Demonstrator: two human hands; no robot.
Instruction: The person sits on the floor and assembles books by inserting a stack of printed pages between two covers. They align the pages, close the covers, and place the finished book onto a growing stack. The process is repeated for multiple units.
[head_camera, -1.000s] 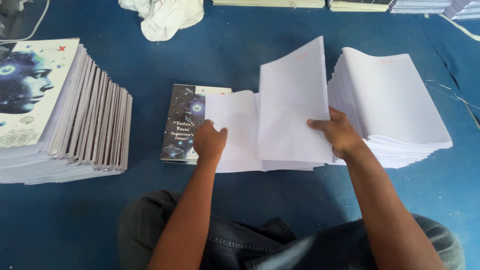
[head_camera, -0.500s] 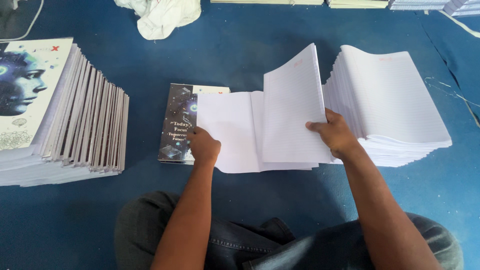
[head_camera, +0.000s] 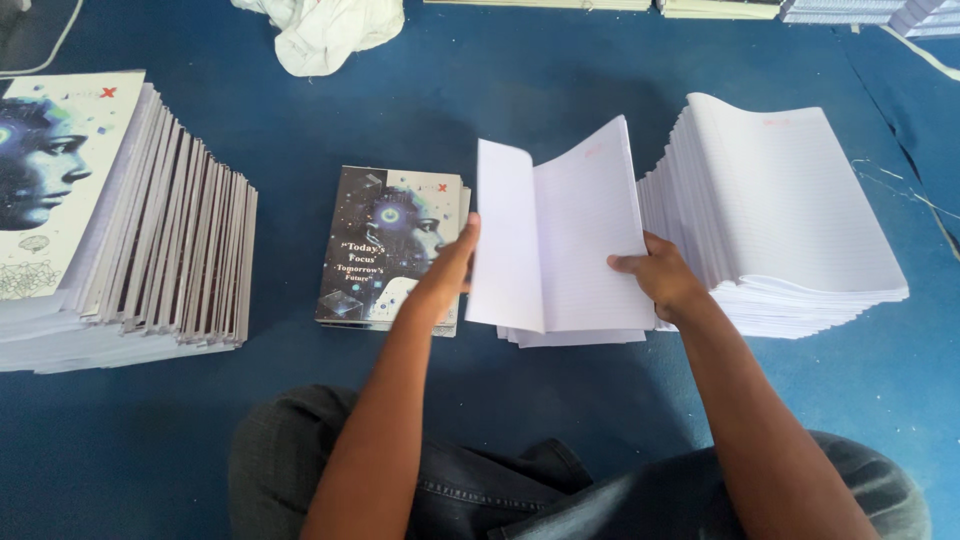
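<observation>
Carpet (head_camera: 560, 100), deep blue, covers the whole floor and carries everything. At its left edge sits the biggest thing, a leaning stack of bound notebooks (head_camera: 130, 230) with a pale cover showing a bluish face on top, spines fanned toward the middle. Toward the right edge rests a tall pile of loose ruled sheets (head_camera: 800, 210), white and faintly lined, its top sheet curling up at the far side. Along the far edge lie more paper stacks (head_camera: 720, 8), only partly seen, and near the far left a crumpled white cloth (head_camera: 320, 35).

Between the two big piles, near the middle of the carpet, a folded set of ruled sheets (head_camera: 570, 240) stands half raised, folded like an open book, with a few more sheets flat beneath it. Just left of it lies a dark printed cover (head_camera: 385, 245) with a glowing head design, flat on the carpet.

The right hand (head_camera: 665, 280) grips the raised set's right-hand edge, thumb on the front of the page and fingers hidden behind it. The left hand (head_camera: 450, 265) reaches across the dark cover, fingers straight and together, touching the left leaf of the folded set. Dark trousers (head_camera: 500, 480) fill the near edge.
</observation>
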